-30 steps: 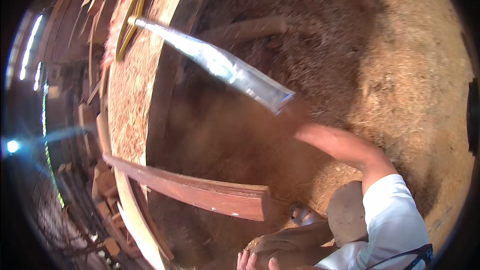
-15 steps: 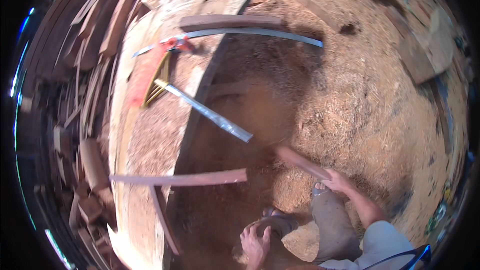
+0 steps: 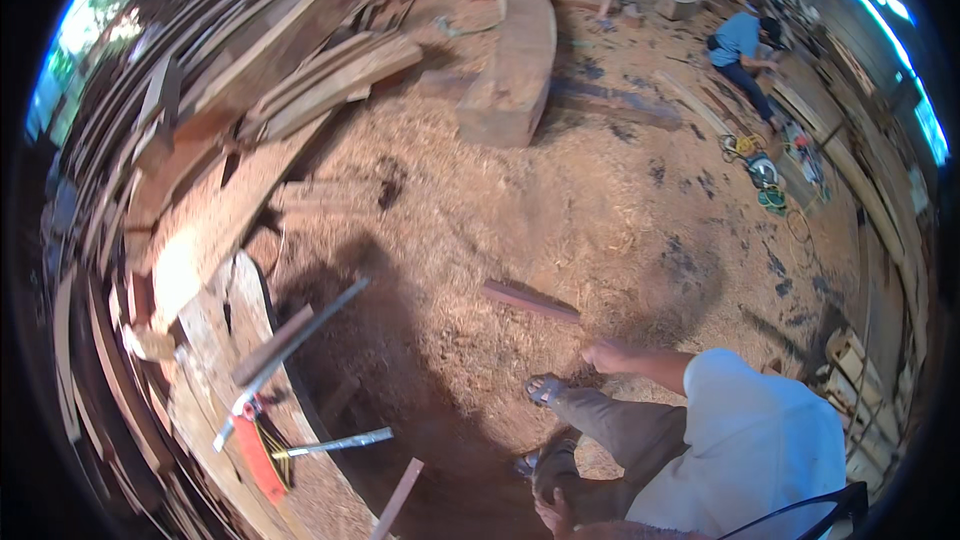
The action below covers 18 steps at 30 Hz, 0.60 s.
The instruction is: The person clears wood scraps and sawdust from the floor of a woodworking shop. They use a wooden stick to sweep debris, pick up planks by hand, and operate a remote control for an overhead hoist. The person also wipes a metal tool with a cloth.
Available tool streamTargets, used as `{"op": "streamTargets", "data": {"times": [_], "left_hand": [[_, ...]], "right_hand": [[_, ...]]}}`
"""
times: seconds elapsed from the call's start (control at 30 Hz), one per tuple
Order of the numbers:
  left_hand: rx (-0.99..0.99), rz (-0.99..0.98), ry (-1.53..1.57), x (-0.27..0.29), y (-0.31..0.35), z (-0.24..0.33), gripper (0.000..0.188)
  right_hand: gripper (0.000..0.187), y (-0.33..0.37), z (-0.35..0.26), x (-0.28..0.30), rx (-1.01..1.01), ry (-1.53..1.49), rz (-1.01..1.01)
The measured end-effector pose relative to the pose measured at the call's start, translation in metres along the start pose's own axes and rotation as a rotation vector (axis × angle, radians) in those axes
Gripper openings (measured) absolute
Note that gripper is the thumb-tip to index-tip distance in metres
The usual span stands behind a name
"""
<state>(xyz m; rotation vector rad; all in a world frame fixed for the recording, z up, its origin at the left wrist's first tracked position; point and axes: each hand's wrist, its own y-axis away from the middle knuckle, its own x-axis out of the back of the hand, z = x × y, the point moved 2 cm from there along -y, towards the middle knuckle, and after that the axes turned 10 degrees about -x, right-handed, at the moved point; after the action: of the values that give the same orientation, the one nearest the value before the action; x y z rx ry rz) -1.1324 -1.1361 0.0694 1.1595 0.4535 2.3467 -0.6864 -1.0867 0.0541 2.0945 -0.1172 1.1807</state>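
Head camera: sawdust covers a floor (image 3: pixel 590 210), a thick wooden slab (image 3: pixel 325 495) along its left side, a co-worker in blue (image 3: pixel 738 42) bending low toward its far right edge. On the slab lies a red-and-yellow tool (image 3: pixel 260 462), a silvery strip (image 3: pixel 345 442) jutting past the slab's right edge. Well right of that edge, a short reddish wooden piece (image 3: pixel 530 302) appears just beside the right hand (image 3: pixel 604 356), too blurred to judge its grip; the left hand (image 3: pixel 553 515) rests against a trouser leg (image 3: pixel 585 493), its grip likewise unclear
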Motion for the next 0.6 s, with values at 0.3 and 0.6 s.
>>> {"op": "streamTargets", "data": {"times": [0.3, 0.6], "left_hand": [[-0.047, -0.263, -0.131, 0.045, 0.035, 0.058, 0.052], [-0.439, -0.356, -0.073, 0.093, -0.033, 0.143, 0.042]], "right_hand": [[0.037, 0.179, 0.124, -0.021, -0.056, -0.062, -0.280], [0.031, 0.252, 0.164, 0.062, -0.478, -0.658, 0.300]]}}
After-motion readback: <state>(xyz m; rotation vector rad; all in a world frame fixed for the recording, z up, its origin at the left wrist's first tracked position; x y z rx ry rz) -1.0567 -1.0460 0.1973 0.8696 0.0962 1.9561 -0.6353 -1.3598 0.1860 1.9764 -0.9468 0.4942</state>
